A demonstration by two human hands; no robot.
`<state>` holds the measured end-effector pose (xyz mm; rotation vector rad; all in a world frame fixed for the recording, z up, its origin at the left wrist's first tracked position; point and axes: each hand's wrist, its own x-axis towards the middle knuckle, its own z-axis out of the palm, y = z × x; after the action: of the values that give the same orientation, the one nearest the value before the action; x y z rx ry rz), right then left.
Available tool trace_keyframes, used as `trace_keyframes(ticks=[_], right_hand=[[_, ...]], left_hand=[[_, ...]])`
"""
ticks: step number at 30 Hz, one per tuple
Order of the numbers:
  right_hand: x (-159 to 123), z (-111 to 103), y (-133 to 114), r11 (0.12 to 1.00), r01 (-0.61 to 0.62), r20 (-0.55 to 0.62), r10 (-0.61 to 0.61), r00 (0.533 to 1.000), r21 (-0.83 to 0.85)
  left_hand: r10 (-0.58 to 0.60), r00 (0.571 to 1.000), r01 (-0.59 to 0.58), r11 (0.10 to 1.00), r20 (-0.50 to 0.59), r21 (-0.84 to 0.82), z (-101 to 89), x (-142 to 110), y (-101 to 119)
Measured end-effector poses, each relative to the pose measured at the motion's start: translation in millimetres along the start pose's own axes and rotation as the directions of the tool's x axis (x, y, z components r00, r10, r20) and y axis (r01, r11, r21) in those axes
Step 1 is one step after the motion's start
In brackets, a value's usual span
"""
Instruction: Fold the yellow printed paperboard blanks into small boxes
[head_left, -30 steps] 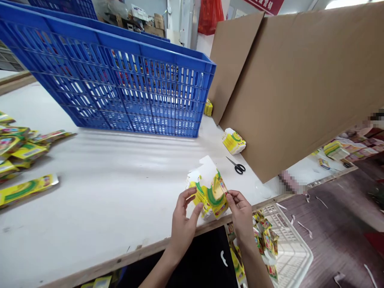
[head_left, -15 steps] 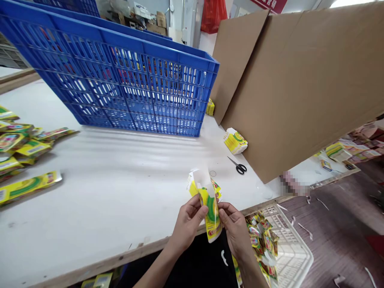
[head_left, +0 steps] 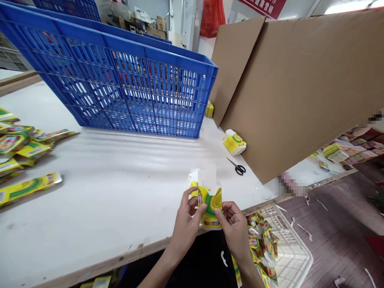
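Between my two hands is a small yellow and green carton (head_left: 211, 202), upright, with its white top flap standing up. My left hand (head_left: 189, 214) grips its left side, thumb on the front face. My right hand (head_left: 232, 218) pinches the lower right edge, thumb also on the front. Right behind the held carton, more yellow and white cartons (head_left: 193, 178) lie on the table, partly hidden by it and my left fingers. Black-handled scissors (head_left: 237, 166) lie beyond my right hand, close to a stack of flat yellow cartons (head_left: 234, 142).
A blue plastic crate (head_left: 135, 88) stands at the back of the white table (head_left: 114, 176). A large cardboard box (head_left: 294, 80) rises at right. Filled yellow packs (head_left: 25, 150) are heaped at left. A white basket (head_left: 295, 244) of small packets sits below the edge, right.
The carton has gone from flattened and tilted to squared open, its printed front now facing me. Both hands stay on it, with my left fingers spread more along its side.
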<state>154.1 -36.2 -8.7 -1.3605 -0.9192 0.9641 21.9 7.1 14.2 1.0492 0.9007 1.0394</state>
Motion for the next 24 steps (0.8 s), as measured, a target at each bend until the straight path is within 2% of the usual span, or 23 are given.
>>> trace_keyframes(ticks=[2,5,9,14,16,19,21,24], right_hand=[[1.1,-4.2,-2.6,0.999,0.043,0.023,-0.043,0.999,-0.003],[2.6,-11.0,-9.4,0.995,0.080,0.121,-0.087,0.989,0.061],[4.0,-20.2,-19.1,0.989,0.079,0.242,-0.107,0.964,0.121],[4.7,-31.2,-30.2,0.994,0.105,0.311,-0.090,0.946,-0.031],[5.8,-34.2,-33.4,0.984,0.137,0.341,-0.089,0.936,-0.119],[7.2,-35.2,-34.4,0.962,0.204,0.338,-0.133,0.932,-0.184],[6.7,-33.4,-32.2,0.955,0.234,0.295,-0.174,0.939,-0.183],[4.4,-29.5,-26.9,0.977,0.182,0.179,-0.161,0.971,-0.111]], left_hand=[[0.007,1.000,-0.007,0.999,0.014,0.037,-2.2,-1.4,2.2],[-0.007,0.987,-0.005,0.997,0.159,0.071,-7.2,-3.0,9.1],[-0.064,0.943,0.049,0.997,0.327,0.055,-14.4,-4.1,17.2],[-0.112,0.880,0.177,0.979,0.461,-0.100,-15.2,-7.9,15.8],[-0.121,0.869,0.203,0.972,0.480,-0.123,-13.6,-9.1,13.5],[-0.136,0.882,0.214,0.968,0.450,-0.128,-12.0,-9.5,10.5],[-0.153,0.896,0.216,0.970,0.416,-0.109,-12.0,-8.9,9.3],[-0.180,0.888,0.226,0.972,0.424,-0.060,-12.5,-7.3,9.0]])
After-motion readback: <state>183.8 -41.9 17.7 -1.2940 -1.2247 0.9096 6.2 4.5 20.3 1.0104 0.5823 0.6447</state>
